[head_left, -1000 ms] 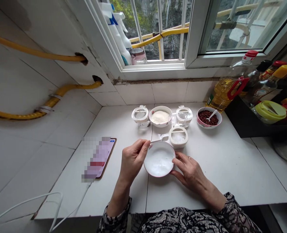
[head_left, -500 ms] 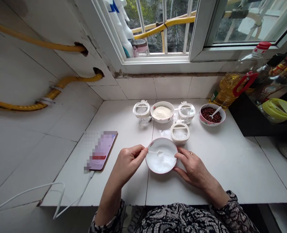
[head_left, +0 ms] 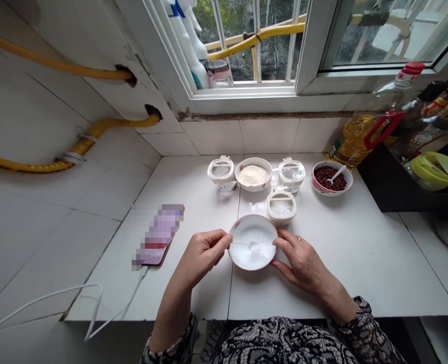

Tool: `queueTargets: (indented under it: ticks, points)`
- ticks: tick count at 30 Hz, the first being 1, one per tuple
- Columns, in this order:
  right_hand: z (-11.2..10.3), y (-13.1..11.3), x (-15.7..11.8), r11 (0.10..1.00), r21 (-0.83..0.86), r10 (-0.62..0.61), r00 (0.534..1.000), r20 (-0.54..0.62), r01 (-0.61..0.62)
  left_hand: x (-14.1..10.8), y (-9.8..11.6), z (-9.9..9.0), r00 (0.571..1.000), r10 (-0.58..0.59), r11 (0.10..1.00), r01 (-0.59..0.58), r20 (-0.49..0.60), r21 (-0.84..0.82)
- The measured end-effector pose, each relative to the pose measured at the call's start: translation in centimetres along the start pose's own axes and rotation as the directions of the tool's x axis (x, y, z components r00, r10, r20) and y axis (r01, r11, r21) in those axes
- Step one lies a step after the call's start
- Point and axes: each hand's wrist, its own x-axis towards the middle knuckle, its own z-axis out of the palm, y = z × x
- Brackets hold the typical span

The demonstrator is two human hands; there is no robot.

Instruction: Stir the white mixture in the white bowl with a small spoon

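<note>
My left hand (head_left: 203, 255) pinches the thin handle of a small white spoon (head_left: 253, 245). The spoon's tip lies in white, grainy stuff (head_left: 256, 257) in a shallow white dish (head_left: 251, 225) with a pinkish rim. At the dish's right side, my right hand (head_left: 303, 263) grips the rim, thumb below and fingers along the edge. Just behind the dish stands a white-topped jar (head_left: 281, 207) with white contents, its clear lid raised. Farther back, a bowl of pale powder (head_left: 253, 175) sits between two clear jars, a left one (head_left: 222, 172) and a right one (head_left: 292, 173).
A bowl of dark red beans (head_left: 330, 179) with a white spoon stands back right. Beside it are an oil bottle (head_left: 363, 126) and a black box (head_left: 401, 187) of bottles. A phone (head_left: 159, 237) on a white cable lies left. The window (head_left: 246, 93) is behind.
The spoon's tip has moved slightly right and down, into the white stuff in the dish. My left hand has shifted a little right; my right hand keeps its grip.
</note>
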Motion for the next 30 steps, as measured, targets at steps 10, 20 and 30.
queueTargets:
  ticks: [10, 20, 30]
  points:
    - [-0.2, -0.2, 0.2, 1.000, -0.010, -0.006, 1.000, -0.004, 0.006, 1.0, 0.8, -0.1, 0.976, 0.070, 0.992, -0.090, -0.208, -0.085]
    - [-0.1, -0.2, 0.1, 1.000, -0.009, 0.018, 1.000, 0.008, -0.018, 4.0, 2.8, 4.2, 0.532, 0.809, 0.549, -0.530, -0.251, 0.647]
    - [-0.1, -0.2, 0.2, 1.000, -0.003, 0.018, 1.000, 0.010, -0.018, 2.1, 1.8, 2.5, 0.684, 0.642, 0.735, -0.422, -0.346, 0.531]
